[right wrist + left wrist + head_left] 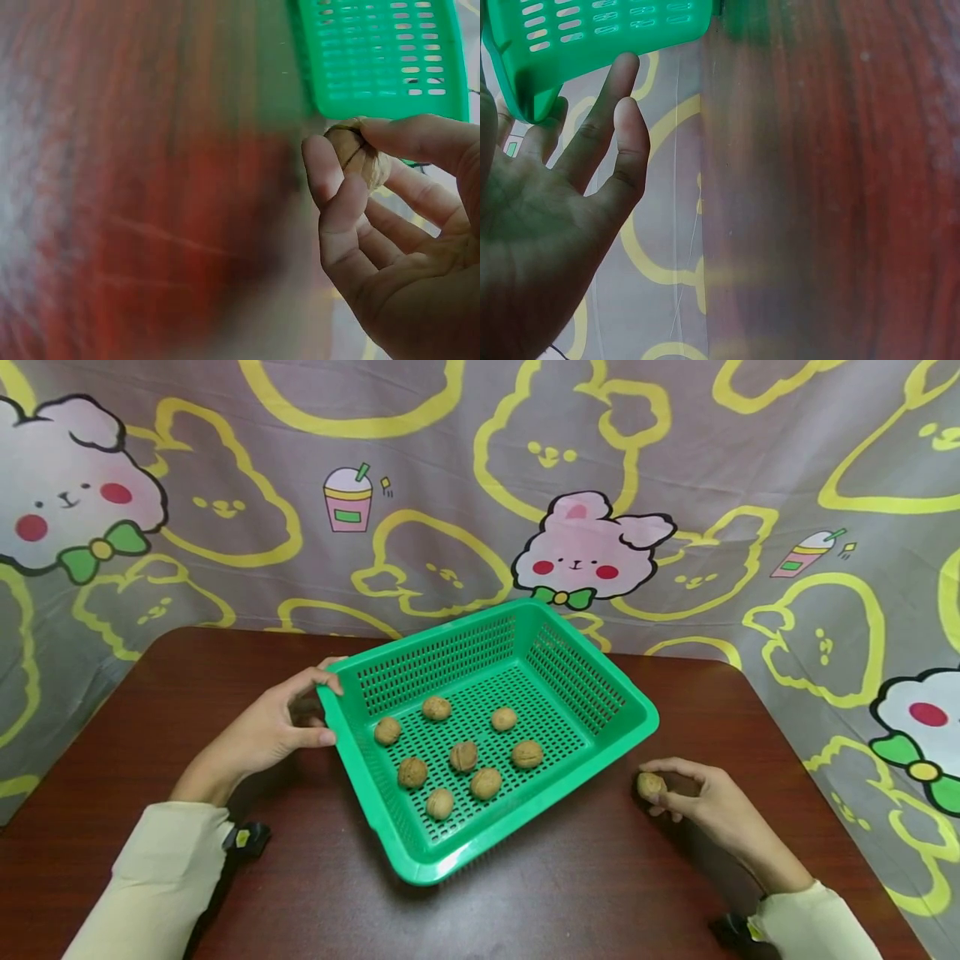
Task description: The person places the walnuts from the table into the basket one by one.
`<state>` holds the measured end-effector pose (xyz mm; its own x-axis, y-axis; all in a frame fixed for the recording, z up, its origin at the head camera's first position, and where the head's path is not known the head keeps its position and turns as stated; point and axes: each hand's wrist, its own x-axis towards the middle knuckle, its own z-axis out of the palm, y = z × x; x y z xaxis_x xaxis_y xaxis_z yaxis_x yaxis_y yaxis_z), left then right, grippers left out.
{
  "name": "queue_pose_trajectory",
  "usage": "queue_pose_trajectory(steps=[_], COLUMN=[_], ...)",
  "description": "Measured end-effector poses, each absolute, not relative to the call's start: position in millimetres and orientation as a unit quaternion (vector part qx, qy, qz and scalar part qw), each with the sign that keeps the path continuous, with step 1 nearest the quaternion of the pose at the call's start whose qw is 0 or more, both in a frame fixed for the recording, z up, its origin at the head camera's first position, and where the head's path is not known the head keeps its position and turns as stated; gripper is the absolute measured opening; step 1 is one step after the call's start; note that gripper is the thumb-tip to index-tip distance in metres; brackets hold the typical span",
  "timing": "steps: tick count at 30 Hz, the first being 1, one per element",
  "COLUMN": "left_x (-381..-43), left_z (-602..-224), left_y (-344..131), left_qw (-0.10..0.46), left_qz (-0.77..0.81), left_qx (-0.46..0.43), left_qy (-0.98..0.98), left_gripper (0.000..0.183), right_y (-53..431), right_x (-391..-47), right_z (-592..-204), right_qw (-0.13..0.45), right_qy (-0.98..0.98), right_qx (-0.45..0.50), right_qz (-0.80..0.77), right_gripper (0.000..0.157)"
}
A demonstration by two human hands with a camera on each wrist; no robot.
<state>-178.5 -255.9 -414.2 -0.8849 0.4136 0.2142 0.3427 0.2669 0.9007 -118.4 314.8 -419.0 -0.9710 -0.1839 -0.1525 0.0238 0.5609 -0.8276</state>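
A green plastic basket (540, 803) with slotted walls sits on the table, turned at an angle. Several walnuts (486, 783) lie spread over its mesh floor, mostly toward the left and middle. My left hand (258, 735) grips the basket's left rim, with the thumb low on the outside. In the left wrist view, some fingers (592, 139) extend below the basket's wall. Off the basket's right front side, my right hand (720, 810) pinches one walnut (651, 786) between thumb and fingers. Up close, that walnut (352, 154) shows a dark seam along its shell.
The dark reddish wooden table (570, 893) extends around the basket on both sides and in front. A grey cloth (442, 452) printed with yellow outlines and cartoon bunnies hangs behind the table's far edge, close to the basket's back corner.
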Motion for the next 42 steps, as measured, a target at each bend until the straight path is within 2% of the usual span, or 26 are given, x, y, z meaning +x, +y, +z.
queue_pose_trajectory(steps=[10, 21, 26, 32, 42], left_x=[-178.4, -177.9, -178.3, -178.2, -179.0], left_z=[-412.2, -411.9, -411.8, -411.4, -412.9], left_y=[-255.5, -255.1, -255.2, -256.8, -255.3], left_qw=[0.036, 0.038, 0.035, 0.034, 0.036], left_qz=[0.542, 0.545, 0.542, 0.535, 0.541], left_qx=[0.231, 0.228, 0.228, 0.226, 0.226], left_qy=[0.807, 0.805, 0.808, 0.813, 0.809], left_gripper=[0.046, 0.047, 0.046, 0.046, 0.046], right_y=[314.3, 290.2, 265.0, 233.1, 179.7], right_x=[-106.2, -131.3, -153.3, -199.7, -267.7], right_z=[-378.1, -327.0, -305.7, -293.2, -300.6], right_qw=[0.111, 0.148, 0.173, 0.217, 0.302], right_qy=[0.854, 0.805, 0.788, 0.773, 0.701], right_qx=[-0.148, -0.231, -0.24, -0.227, -0.221], right_qz=[-0.486, -0.527, -0.54, -0.551, -0.607], right_gripper=[0.037, 0.036, 0.034, 0.033, 0.031])
